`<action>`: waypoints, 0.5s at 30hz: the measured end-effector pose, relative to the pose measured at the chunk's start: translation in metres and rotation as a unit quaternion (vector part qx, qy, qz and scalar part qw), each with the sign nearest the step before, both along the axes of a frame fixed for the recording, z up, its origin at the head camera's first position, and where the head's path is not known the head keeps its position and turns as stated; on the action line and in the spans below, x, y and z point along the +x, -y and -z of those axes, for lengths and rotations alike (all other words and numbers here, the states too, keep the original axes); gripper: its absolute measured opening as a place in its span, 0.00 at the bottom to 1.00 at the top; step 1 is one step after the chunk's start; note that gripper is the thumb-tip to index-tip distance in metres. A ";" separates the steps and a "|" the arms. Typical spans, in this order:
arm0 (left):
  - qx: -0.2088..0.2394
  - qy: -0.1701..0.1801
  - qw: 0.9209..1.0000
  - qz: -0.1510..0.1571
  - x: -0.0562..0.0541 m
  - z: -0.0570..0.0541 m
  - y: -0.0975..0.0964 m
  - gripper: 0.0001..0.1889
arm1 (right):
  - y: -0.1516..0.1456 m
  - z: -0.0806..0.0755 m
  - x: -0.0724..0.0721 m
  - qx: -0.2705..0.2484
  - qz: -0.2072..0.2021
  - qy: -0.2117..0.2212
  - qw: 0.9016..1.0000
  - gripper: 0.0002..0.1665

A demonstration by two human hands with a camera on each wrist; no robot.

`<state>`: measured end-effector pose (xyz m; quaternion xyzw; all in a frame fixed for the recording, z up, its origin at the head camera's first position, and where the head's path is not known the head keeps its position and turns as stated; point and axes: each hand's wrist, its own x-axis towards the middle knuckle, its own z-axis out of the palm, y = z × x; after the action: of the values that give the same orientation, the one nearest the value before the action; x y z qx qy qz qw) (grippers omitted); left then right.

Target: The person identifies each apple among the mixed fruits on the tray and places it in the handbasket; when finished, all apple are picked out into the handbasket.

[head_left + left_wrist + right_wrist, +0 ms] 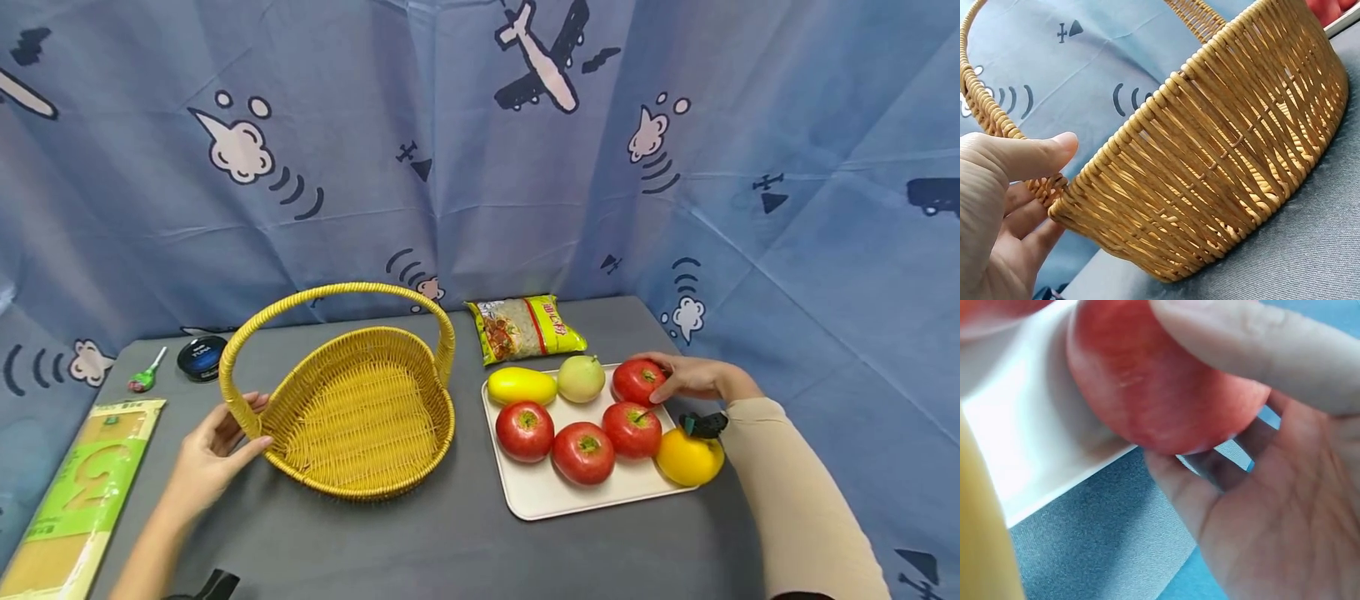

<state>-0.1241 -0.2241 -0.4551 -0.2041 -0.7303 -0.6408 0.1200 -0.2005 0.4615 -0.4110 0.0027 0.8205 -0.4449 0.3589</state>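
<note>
Gripped apple (636, 382): a red one, at the far right corner of the white tray (547, 495); whether its underside touches the tray cannot be told.
Right hand (692, 377): grasps that apple, thumb on the near side, fingers curled round the other.
Left hand (213, 454): grasps the yellow wicker basket (360, 417) at the left foot of its handle (341, 288), thumb toward the rim, other fingers behind.
Basket: upright on the grey table (457, 550), left of the tray and apart from it.
Other red apples: one (632, 429) just nearer than the gripped one; a second (583, 453) toward the tray's near edge; a third (525, 431) by its left edge.
Pale green fruit (581, 380): along the tray's far edge, left of the gripped apple.
Long yellow fruit (522, 386): in the tray's far left corner.
Round yellow fruit (687, 460): at the tray's near right corner, below the wrist.
Yellow-ended food packet (527, 329): behind the tray, near the table's far edge.
Tuna tin (201, 358): near the table's far left corner, with a lollipop (142, 380) to its left.
Green-labelled long packet (84, 487): along the table's left edge.
Curtain (337, 125): blue, printed with aeroplanes, behind the table.
</note>
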 end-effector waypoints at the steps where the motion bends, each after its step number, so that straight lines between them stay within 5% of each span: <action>1: -0.002 -0.001 1.000 0.001 0.000 0.000 0.000 0.29 | 0.000 0.000 0.000 0.003 0.001 -0.008 1.000 0.54; 10: 0.007 -0.010 1.000 0.011 -0.002 0.000 0.001 0.28 | -0.002 -0.006 0.004 0.040 0.026 -0.092 0.995 0.50; 15: -0.005 -0.013 1.000 0.005 -0.002 0.001 0.001 0.28 | 0.003 -0.024 0.011 0.048 0.036 -0.167 0.984 0.46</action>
<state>-0.1265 -0.2251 -0.4565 -0.2165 -0.7307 -0.6352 0.1258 -0.1895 0.4587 -0.3870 -0.0251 0.8888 -0.4117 0.1998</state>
